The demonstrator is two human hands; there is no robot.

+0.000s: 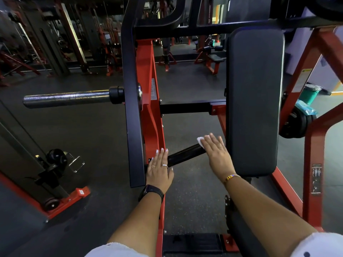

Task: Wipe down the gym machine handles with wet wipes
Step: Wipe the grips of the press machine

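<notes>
A black cylindrical machine handle (185, 155) juts from the red and black frame (148, 115) toward the right. My right hand (216, 152) lies flat over the handle's free end, fingers straight, pressing a white wet wipe (200, 140) against it; only the wipe's far corner shows past my fingertips. My left hand (159, 170) rests with straight fingers on the handle's root, where it meets the frame, thumb beside the handle.
A tall black back pad (255, 101) stands just right of my right hand. A chrome plate-loading sleeve (66, 99) sticks out to the left. A teal wipes packet (305, 108) lies on stacked weight plates (297, 125) at right, near a green bucket (310, 94).
</notes>
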